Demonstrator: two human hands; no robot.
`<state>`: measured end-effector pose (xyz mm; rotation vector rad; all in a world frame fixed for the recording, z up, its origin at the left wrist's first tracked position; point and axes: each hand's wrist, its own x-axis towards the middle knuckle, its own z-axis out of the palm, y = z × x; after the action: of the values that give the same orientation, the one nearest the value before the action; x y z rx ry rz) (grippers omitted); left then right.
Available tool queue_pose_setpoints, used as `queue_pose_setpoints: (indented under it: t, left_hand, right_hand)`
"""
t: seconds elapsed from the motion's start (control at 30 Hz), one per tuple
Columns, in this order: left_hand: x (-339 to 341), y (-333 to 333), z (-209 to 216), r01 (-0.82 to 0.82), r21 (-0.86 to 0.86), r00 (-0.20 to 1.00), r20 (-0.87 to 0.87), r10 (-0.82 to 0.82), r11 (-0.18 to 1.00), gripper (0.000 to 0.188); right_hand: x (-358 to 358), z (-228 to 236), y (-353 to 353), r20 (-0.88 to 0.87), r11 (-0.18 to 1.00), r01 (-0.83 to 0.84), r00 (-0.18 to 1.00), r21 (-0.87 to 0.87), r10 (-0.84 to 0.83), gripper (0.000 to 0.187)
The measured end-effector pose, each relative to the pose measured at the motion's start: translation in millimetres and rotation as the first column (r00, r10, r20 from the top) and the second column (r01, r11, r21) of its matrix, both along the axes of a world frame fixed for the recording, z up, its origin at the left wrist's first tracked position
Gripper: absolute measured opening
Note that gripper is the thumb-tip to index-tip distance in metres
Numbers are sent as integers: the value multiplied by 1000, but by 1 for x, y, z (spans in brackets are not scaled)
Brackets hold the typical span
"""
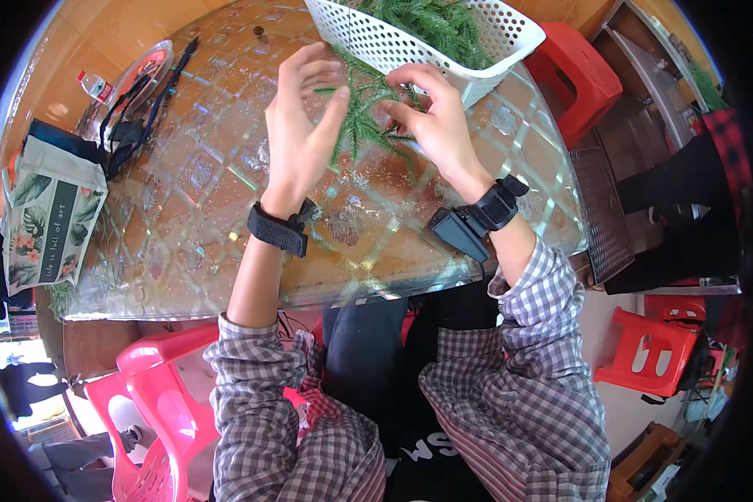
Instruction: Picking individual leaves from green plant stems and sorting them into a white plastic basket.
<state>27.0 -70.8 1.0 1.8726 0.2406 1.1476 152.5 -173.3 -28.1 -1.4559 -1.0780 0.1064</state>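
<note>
A green needle-leaved sprig (pixel 360 121), like a piece of artificial pine, is held just above the table in front of the white basket. My right hand (pixel 439 121) has its thumb and curled fingers pinched at the right side of the sprig. On the other side, my left hand (pixel 301 125) is open, thumb and fingers apart, with the sprig's needles beside the thumb. Whether the left fingers touch the sprig is hard to make out. More of the same greenery (pixel 439 29) fills the perforated white basket (pixel 385 40) behind my hands.
The round table has a patterned, see-through cover (pixel 201 243). At left are a printed bag (pixel 54 217), black straps (pixel 130 130), a bottle (pixel 96 86) and a round tray (pixel 166 57). Red stools (pixel 573 79) and pink chairs (pixel 171 376) surround it. A person's legs (pixel 669 184) show at right.
</note>
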Motion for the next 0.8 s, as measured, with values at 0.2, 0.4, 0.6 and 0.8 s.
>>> queue_pose_setpoints:
  t: [0.2,0.4,0.6,0.8]
  left_hand:
    - [-4,13,-6,-72,111,986,-143,88,991,18]
    - [-2,11,-7,-80,140,976,-188,106,987,13]
    - [-2,10,-8,-62,219,972,-210,109,974,13]
    - [-3,8,-8,-82,223,969,-210,130,971,13]
  right_hand:
    - [0,0,1,7,999,-24,1000,-24,24,23]
    - [-5,9,-4,88,998,18,996,-64,-12,28]
    - [-11,9,-3,218,997,68,974,-22,-62,33]
    - [-6,7,-2,239,997,78,968,3,-76,30]
